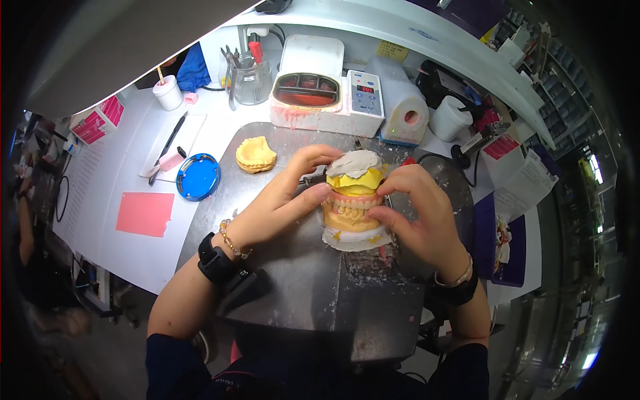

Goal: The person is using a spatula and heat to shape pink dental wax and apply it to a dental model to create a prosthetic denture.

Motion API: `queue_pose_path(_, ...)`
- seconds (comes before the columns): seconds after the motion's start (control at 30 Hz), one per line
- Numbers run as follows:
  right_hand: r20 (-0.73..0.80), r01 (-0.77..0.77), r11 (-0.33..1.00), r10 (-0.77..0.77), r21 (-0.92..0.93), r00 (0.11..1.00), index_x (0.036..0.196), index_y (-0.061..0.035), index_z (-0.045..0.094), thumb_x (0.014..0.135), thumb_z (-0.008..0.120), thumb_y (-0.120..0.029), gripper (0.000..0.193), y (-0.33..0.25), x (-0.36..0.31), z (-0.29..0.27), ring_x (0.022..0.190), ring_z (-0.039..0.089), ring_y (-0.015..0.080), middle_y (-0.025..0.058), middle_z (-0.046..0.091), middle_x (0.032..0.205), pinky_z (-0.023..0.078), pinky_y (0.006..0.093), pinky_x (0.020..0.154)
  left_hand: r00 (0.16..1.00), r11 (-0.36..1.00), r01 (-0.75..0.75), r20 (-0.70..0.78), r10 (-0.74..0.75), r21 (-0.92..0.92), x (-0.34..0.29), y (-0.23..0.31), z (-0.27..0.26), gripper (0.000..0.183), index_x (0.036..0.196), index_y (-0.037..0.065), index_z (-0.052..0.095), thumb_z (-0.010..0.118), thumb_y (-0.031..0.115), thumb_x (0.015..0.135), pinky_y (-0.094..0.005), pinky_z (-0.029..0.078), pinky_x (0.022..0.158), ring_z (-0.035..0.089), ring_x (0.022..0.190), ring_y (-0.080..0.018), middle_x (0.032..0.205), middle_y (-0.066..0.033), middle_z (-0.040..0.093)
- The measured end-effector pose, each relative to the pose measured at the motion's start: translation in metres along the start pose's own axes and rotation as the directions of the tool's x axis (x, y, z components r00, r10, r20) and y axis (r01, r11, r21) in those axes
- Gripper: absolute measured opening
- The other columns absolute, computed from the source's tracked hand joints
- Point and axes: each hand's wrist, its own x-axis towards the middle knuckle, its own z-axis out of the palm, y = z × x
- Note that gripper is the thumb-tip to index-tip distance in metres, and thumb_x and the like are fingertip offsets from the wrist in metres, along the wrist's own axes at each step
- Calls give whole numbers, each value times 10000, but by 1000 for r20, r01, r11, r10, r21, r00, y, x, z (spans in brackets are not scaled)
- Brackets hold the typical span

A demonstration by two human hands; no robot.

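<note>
A dental model (351,217) stands upright on the metal work surface in front of me. Its lower cast is tan on a white plaster base, with pink gum and a row of teeth above. The upper part is yellow, topped by a rough grey-white plaster mound (357,162). My left hand (288,193) grips its left side, thumb by the upper cast and fingers reaching behind the plaster. On the right, my right hand (423,212) holds it with bent fingers near the yellow part and the thumb against the teeth. The fingertips behind are partly hidden.
A loose tan cast (255,155) lies left of the model, beside a blue round lid (198,177) and a pink wax sheet (145,214). Behind stand a wax heater (313,119), a glass jar of tools (253,81) and a grey device (405,110). A purple bin (515,257) sits right.
</note>
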Motion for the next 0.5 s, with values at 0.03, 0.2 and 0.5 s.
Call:
queue_pose_path(0.03,-4,4,1000,-4,-2,1000,930,-40,562,709,752,-163,317,0,0,-1,795,579,274,122,575,894,467,334,710,1000,1000,-4,2,4,4,3,2,0,510,1323,66,339,554,260,904,-349,306,1034,399,1239,-219,1329,-136,401)
queue_pose_path(0.2,-2,-39,999,39,11,999,916,-38,559,726,743,-150,287,-1,2,-2,760,556,222,91,571,899,460,301,677,995,976,57,-72,-73,-211,16,-5,7,509,1380,72,286,436,328,967,-316,358,964,432,1159,-158,1276,-83,442)
queue_pose_path(0.5,92,-136,977,122,164,988,916,-36,588,688,751,-71,283,-2,5,-7,855,574,194,76,591,906,452,294,777,905,898,247,-244,-348,-364,22,-12,3,510,1389,155,294,396,425,968,-370,421,868,486,1084,-140,1253,-29,457)
